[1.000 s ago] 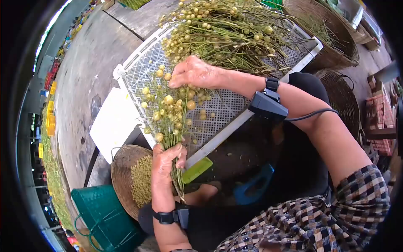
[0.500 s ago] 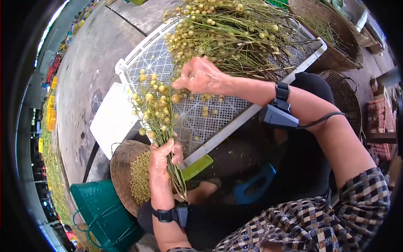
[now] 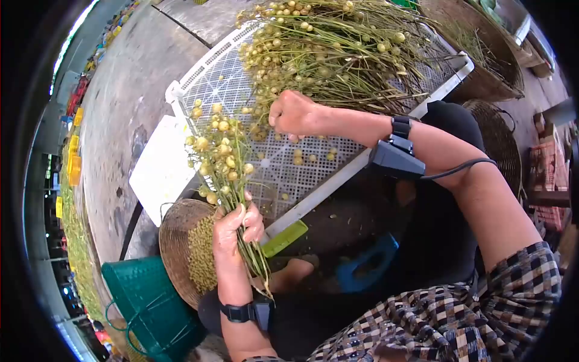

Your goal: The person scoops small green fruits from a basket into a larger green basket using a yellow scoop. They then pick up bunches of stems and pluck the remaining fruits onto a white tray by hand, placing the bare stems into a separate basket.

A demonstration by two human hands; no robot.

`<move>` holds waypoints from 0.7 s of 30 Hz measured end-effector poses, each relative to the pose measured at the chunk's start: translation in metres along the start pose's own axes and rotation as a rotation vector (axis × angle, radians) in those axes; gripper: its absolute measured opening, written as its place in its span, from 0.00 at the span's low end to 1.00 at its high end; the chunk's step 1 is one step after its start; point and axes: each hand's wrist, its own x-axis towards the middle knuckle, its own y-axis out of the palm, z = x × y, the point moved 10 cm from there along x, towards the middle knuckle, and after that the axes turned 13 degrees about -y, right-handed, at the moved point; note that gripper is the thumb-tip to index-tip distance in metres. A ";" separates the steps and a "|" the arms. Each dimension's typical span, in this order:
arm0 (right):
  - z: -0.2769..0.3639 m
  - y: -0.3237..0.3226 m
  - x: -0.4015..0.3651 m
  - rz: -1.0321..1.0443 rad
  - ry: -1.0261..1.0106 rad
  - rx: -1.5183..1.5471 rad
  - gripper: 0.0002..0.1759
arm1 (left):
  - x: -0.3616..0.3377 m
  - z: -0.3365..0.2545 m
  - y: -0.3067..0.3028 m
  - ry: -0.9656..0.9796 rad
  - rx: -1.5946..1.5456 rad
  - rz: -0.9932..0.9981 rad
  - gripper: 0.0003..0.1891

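My left hand (image 3: pixel 235 228) is closed around a bunch of green stems (image 3: pixel 253 259) topped with round yellowish seed heads (image 3: pixel 223 148). The bunch stands nearly upright, heads away from me, stem ends hanging below my fist. My right hand (image 3: pixel 295 113), to the right of these heads, is curled shut over the white perforated tray (image 3: pixel 295 199). What its fingers hold, if anything, is hidden. Just beyond it a large pile of similar stems (image 3: pixel 344 60) lies on the tray. Several loose round heads (image 3: pixel 298 160) are scattered on the mesh.
A wicker basket (image 3: pixel 175 241) holding many small round heads stands below my left hand, beside a green basket (image 3: pixel 145 301). A white board (image 3: pixel 158 166) leans at the tray's left. Another large basket (image 3: pixel 464 36) is at the upper right. Something blue (image 3: pixel 368 262) lies on the floor.
My right hand has moved right, away from the heads of the held bunch. The bunch has tilted slightly left in my left hand, which keeps its grip.
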 end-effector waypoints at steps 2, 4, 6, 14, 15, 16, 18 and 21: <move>0.005 -0.005 0.002 -0.007 -0.121 -0.288 0.23 | -0.005 -0.004 0.008 0.035 0.025 0.071 0.16; 0.024 -0.006 -0.002 -0.063 -0.297 -0.300 0.24 | -0.007 -0.005 0.012 0.028 0.026 0.127 0.16; 0.050 -0.005 -0.011 -0.117 -0.478 -0.315 0.25 | -0.009 -0.005 0.021 0.025 0.052 0.160 0.16; 0.051 0.005 -0.002 -0.040 -0.448 -0.112 0.19 | -0.010 -0.002 0.030 0.005 0.023 0.125 0.16; 0.047 -0.001 0.001 -0.077 -0.473 -0.140 0.17 | -0.010 -0.002 0.028 -0.007 0.026 0.101 0.16; 0.055 0.002 0.002 -0.009 -0.527 -0.102 0.12 | -0.010 -0.002 0.025 -0.017 0.028 0.076 0.16; 0.043 -0.010 0.005 0.006 -0.376 -0.072 0.10 | -0.014 -0.003 0.018 -0.003 0.013 0.073 0.15; 0.036 -0.028 -0.002 0.007 -0.178 -0.022 0.12 | -0.019 -0.006 0.012 0.021 -0.021 0.087 0.15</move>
